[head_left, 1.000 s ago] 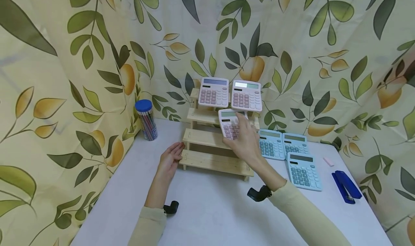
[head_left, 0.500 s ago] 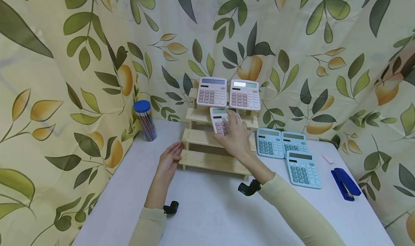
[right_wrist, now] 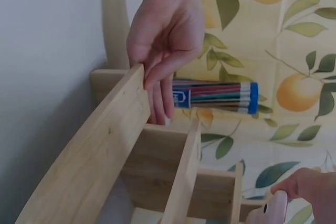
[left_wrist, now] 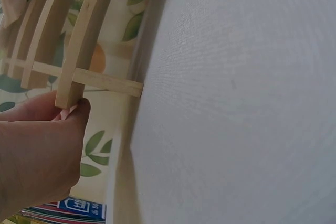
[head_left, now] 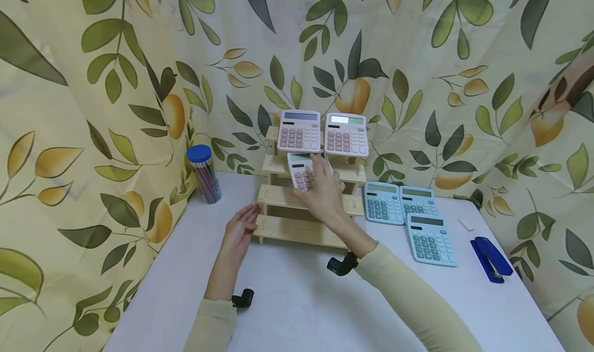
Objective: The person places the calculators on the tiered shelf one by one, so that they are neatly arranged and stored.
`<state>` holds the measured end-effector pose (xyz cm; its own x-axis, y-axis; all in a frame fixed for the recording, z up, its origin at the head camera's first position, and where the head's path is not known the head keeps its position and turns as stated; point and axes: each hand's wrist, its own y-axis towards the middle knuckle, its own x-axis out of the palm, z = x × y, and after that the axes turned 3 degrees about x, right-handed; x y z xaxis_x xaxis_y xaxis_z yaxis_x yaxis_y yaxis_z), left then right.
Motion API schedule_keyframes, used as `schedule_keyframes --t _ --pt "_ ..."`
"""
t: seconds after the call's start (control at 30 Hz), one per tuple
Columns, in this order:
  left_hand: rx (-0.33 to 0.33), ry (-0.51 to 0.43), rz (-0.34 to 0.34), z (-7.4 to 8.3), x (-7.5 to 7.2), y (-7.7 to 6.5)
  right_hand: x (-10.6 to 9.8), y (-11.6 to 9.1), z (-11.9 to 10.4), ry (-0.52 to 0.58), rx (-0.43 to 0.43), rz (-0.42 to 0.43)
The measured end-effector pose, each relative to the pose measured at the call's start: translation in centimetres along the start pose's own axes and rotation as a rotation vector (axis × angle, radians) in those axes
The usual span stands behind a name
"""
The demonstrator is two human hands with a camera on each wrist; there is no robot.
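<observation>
A stepped wooden display stand (head_left: pixel 297 231) with several shelves stands on the white table. My left hand (head_left: pixel 241 228) holds the left end of its lowest shelf; in the left wrist view the thumb and fingers (left_wrist: pixel 79 111) pinch the board's end. A white-and-pink calculator (head_left: pixel 301 174) leans over the second shelf from the top, and my right hand (head_left: pixel 322 189) grips it, covering its right side. In the right wrist view only an edge of that calculator (right_wrist: pixel 275 208) shows. Two more pink calculators, a left one (head_left: pixel 299 130) and a right one (head_left: pixel 346 134), lean on the top shelf.
Right of the stand are three blue calculators: one on the left (head_left: pixel 383 202), one behind (head_left: pixel 417 200), one in front (head_left: pixel 431 238). A blue stapler (head_left: pixel 492 259) and a pink eraser (head_left: pixel 465 224) lie further right. A blue-lidded tub of pencils (head_left: pixel 204 174) stands left.
My right hand has carried the pink calculator leftward along the second shelf from the top. The left hand keeps its hold on the stand, and the head view has shifted slightly.
</observation>
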<state>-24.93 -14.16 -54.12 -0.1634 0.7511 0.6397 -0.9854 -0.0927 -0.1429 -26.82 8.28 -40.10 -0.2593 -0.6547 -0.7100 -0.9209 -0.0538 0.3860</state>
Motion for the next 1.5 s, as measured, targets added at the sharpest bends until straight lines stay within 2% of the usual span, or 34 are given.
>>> schedule_keyframes --t 0.37,0.6,1.0,1.17,1.5 --pt "-0.001 -0.011 -0.014 -0.1 -0.2 0.0 1.4 0.5 -1.2 -0.033 -0.004 -0.001" --pt "-0.003 -0.012 -0.014 -0.1 -0.1 0.1 2.6 0.9 -1.8 -0.056 0.004 0.029" --pt "-0.002 0.002 -0.017 -0.1 -0.1 -0.1 4.4 0.7 -2.8 -0.208 0.047 0.059" --pt "-0.002 0.001 -0.019 0.0 0.0 -0.2 4.9 0.6 -3.1 -0.266 0.054 0.036" --pt "-0.011 0.012 -0.015 0.1 -0.1 -0.2 5.0 0.4 -3.5 -0.286 0.015 -0.010"
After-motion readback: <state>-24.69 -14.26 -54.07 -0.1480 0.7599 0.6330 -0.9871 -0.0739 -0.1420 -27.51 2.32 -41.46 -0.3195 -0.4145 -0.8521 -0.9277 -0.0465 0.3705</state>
